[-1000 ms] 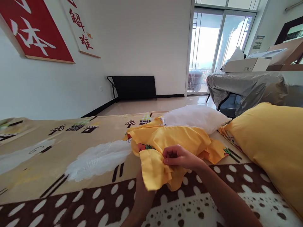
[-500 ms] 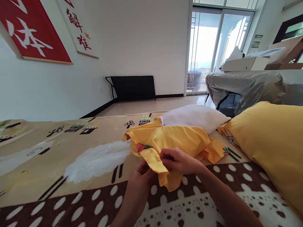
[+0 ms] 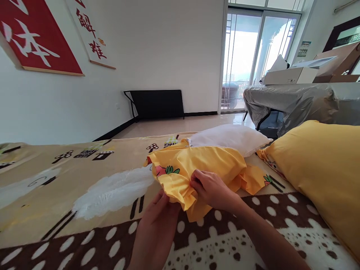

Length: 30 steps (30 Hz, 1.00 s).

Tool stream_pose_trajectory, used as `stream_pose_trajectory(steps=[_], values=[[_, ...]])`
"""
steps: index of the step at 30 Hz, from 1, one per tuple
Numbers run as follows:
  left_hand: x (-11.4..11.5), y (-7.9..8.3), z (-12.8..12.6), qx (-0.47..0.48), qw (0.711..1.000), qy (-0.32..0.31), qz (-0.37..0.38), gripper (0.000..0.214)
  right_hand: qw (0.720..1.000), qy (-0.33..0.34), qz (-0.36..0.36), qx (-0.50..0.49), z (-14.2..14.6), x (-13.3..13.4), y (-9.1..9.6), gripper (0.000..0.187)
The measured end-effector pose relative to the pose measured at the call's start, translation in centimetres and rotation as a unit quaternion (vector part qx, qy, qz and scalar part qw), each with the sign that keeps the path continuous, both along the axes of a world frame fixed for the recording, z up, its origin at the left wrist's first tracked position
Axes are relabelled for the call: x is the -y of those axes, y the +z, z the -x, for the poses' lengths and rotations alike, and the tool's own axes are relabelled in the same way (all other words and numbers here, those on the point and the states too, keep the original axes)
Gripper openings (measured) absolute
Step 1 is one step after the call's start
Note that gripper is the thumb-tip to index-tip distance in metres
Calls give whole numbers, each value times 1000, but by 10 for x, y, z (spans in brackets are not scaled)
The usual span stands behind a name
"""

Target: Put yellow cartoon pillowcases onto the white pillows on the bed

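A yellow pillowcase with printed carrots lies bunched over the near part of a white pillow. Its near edge is gathered and lifted in both hands. My left hand pinches the edge from below, thumb on top, its other fingers partly hidden under the cloth. My right hand is closed on gathered fabric a little farther right, the fingers curled into it. The far end of the white pillow sticks out beyond the cloth.
A plump yellow pillow lies at the right. Everything rests on a patterned blanket. Behind stand a plastic-covered table bearing boxes and a black folded panel against the wall.
The pillowcase's near edge has been gathered up and spread, showing more of the carrot print. My left hand has shifted left and my right hand slightly up.
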State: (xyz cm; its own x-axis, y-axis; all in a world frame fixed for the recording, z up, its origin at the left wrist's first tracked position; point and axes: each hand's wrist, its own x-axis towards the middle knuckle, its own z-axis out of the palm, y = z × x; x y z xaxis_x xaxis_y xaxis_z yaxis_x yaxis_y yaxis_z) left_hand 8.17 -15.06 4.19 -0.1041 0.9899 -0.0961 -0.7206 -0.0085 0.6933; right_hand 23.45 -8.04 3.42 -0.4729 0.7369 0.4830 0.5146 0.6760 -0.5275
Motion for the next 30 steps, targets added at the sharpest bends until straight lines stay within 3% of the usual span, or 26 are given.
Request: stream_pose_trajectory(steps=[2, 5, 10, 13, 19, 25, 30], values=[[0, -8, -5, 0, 1000, 9, 0, 35, 999, -2, 20, -38, -2, 6, 5, 8], [-1, -15, -10, 0, 1000, 21, 19, 45, 993, -2, -9, -118, -3, 24, 15, 5], [0, -15, -15, -32, 999, 28, 31, 42, 994, 35, 25, -97, 1, 47, 23, 10], [-1, -19, -14, -96, 994, 29, 32, 36, 993, 21, 72, -87, 1, 45, 23, 10], [-3, -32, -7, -260, 964, 41, -32, 34, 979, 54, 174, -91, -4, 37, 25, 10], [-10, -39, -6, -232, 971, 26, -54, 33, 954, 87, 264, -115, -4, 24, 20, 12], [-18, -44, -6, -198, 977, 20, -71, 32, 917, 180, 313, -172, -2, 13, 12, 17]])
